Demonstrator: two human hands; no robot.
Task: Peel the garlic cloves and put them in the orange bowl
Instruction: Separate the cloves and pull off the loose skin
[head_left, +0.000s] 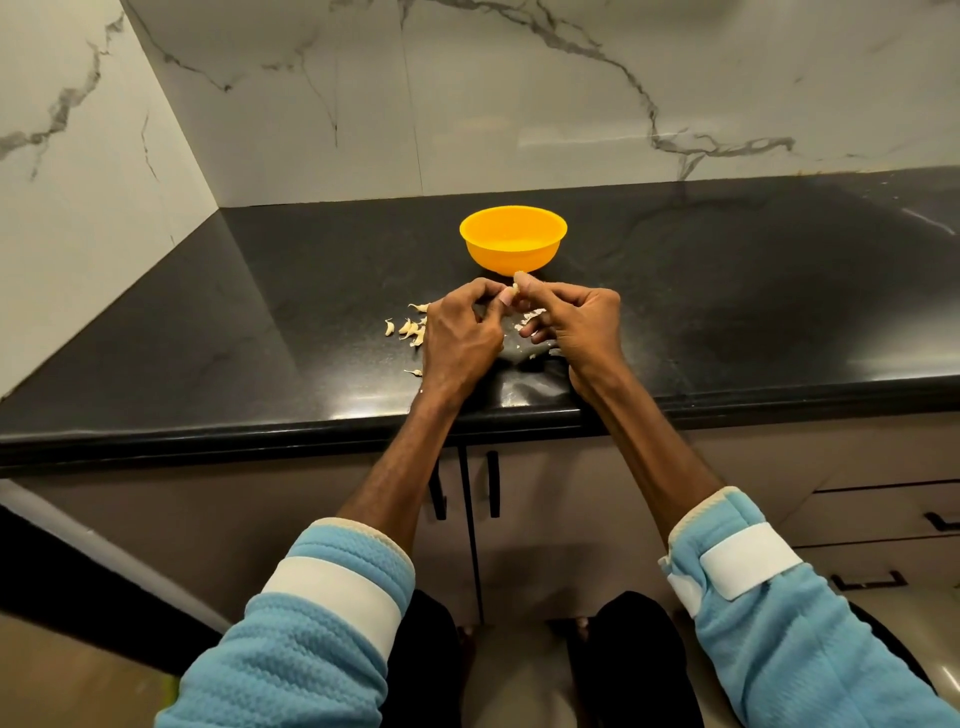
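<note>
The orange bowl (512, 238) stands on the black counter (208, 332), just beyond my hands. My left hand (460, 338) and my right hand (574, 322) meet over the counter, fingers curled. Between their fingertips they pinch one small pale garlic clove (515, 289), mostly hidden by my thumbs. Several unpeeled garlic cloves (410, 328) lie on the counter to the left of my left hand. Bits of pale garlic skin (532, 316) lie under and between my hands. I cannot see what lies inside the bowl.
Marble walls (519, 104) close off the counter at the back and left, forming a corner. The counter's front edge (260, 441) runs below my wrists, with cabinet doors and drawer handles (493, 483) beneath it.
</note>
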